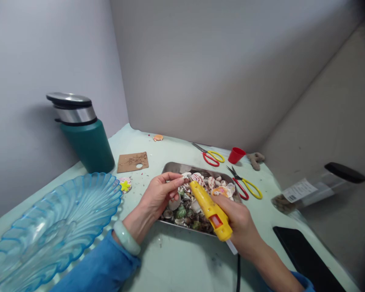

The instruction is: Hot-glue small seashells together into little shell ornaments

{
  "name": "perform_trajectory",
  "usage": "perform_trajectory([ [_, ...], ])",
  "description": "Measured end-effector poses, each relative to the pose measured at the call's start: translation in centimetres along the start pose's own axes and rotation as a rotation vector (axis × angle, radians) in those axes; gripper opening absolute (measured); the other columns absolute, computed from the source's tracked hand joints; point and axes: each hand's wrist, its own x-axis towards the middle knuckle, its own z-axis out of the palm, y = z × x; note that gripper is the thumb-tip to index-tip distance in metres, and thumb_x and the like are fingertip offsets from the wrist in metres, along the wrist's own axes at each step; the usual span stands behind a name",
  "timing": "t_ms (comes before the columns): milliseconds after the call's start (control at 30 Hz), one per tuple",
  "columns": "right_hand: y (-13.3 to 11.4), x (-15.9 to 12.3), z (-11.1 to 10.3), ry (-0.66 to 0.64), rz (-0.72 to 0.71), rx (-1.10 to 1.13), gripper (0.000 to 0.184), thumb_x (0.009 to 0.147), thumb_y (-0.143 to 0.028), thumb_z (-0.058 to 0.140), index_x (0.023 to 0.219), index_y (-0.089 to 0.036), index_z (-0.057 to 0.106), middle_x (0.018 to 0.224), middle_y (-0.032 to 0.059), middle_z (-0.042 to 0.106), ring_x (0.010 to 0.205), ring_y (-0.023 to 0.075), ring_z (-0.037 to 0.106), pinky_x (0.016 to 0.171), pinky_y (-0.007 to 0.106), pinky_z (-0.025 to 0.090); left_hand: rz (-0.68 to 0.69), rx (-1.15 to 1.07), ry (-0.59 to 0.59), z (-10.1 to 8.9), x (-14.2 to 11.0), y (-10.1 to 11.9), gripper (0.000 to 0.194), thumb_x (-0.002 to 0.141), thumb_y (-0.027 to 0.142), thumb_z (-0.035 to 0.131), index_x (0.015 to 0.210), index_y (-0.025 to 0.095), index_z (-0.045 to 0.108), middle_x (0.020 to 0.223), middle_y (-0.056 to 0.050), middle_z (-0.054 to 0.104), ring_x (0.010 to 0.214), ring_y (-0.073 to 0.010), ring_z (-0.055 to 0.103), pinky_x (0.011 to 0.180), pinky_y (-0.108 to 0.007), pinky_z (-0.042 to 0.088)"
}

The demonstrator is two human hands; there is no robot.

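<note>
Grey walls (207, 81) framed apparent gluing: right hand (241, 223) gripped a glue gun (206, 202) toward 11 o'clock, left hand (156, 195) pinched a pale piece (186, 175); steadiness seemed needed next

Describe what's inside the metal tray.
Shells, greenish pieces among them. The left hand, right hand and yellow glue gun cover parts; the bottom of the tray is hidden.

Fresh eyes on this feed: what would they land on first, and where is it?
Most likely the bright yellow glue gun in the right hand, its tip close to the left hand, over a metal tray of shells. Next would probably come the large blue scalloped dish at the left front and the teal bottle standing behind it.
</note>
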Motion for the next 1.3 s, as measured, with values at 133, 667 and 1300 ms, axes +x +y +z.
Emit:
perform_trajectory([
  [133, 0.06, 0.03, 0.09, 0.026, 0.016, -0.002, 0.014, 0.087, -0.022, 0.054, 0.1, -0.018, 0.055, 0.079, 0.0039, 0.064, 0.065, 0.0153, 0.06, 0.058, 0.025, 0.044, 0.007, 0.007, -0.01, -0.06, -0.02, -0.07, 0.028, 0.057, 0.026, 0.083, 0.074, 0.012, 0.064, 0.046, 0.007, 0.051, 0.036, -0.0011, 0.035, 0.04, -0.016, 0.037],
  [667, 0.1, -0.13, 0.18, -0.059, -0.015, -0.041, 0.017, 0.087, -0.027, 0.052, 0.101, -0.017, 0.056, 0.079, 0.0061, 0.064, 0.066, 0.0175, 0.06, 0.057, 0.027, 0.045, 0.007, 0.03, 0.0, -0.17, 0.04, -0.19, 0.028, 0.059, 0.026, 0.082, 0.075, 0.012, 0.063, 0.043, 0.007, 0.048, 0.036, -0.0022, 0.037, 0.039, -0.015, 0.035],
  [1300, -0.13, 0.03, 0.18, -0.079, -0.007, -0.092, 0.02, 0.089, -0.031, 0.05, 0.101, -0.016, 0.057, 0.081, 0.008, 0.064, 0.069, 0.0181, 0.061, 0.061, 0.028, 0.048, -0.006, 0.032, -0.004, -0.18, 0.05, -0.15, 0.026, 0.06, 0.026, 0.081, 0.075, 0.012, 0.065, 0.042, 0.008, 0.046, 0.036, -0.0025, 0.037, 0.041, -0.016, 0.037],
])
